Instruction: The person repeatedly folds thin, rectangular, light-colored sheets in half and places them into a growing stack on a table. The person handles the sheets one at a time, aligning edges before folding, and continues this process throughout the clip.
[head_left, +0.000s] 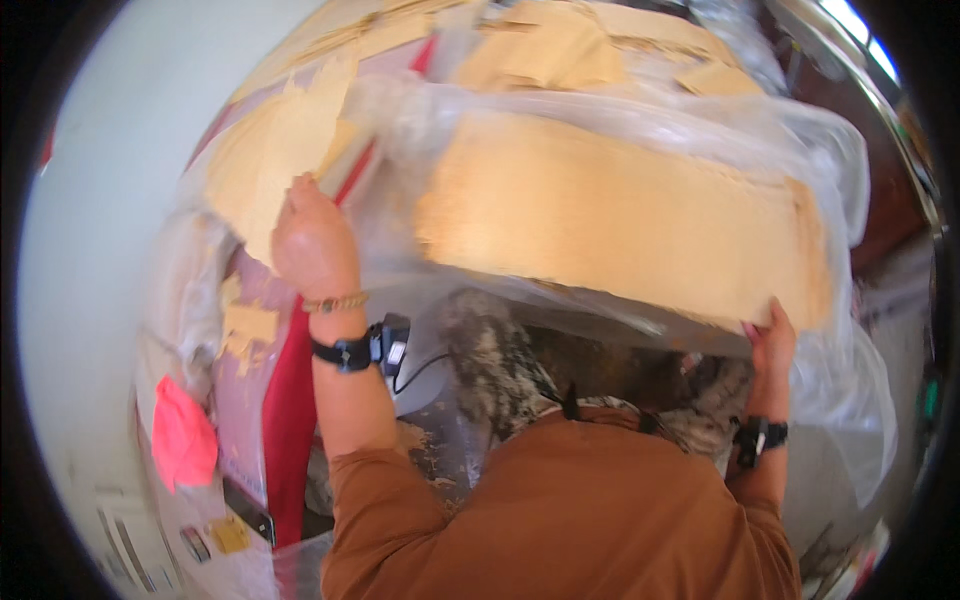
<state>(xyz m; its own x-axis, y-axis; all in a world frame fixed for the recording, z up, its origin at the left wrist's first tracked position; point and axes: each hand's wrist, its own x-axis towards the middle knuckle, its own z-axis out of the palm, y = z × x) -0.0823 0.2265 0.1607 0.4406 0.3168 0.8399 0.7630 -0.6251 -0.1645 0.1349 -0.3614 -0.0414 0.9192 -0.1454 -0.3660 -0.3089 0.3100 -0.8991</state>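
Note:
My left hand (313, 236) is at the upper left, its fingers closed on the edge of a thin, pale wood veneer sheet (277, 154) with a ragged far end. In front of me a stack of long veneer sheets (600, 217) lies on clear plastic film (637, 120). At the near right corner of that stack is my right hand (772, 337), thumb on top at the edge; the fingers beneath are mostly hidden, so its grip cannot be told. Both wrists carry black straps with small devices.
More veneer pieces (555, 45) lie beyond the stack. Along the left, a pink cloth (182, 435), a dark phone (250, 512), a small veneer scrap (229, 533) and broken bits (251, 322) rest on the red-edged surface. A pale wall (97, 262) stands at far left.

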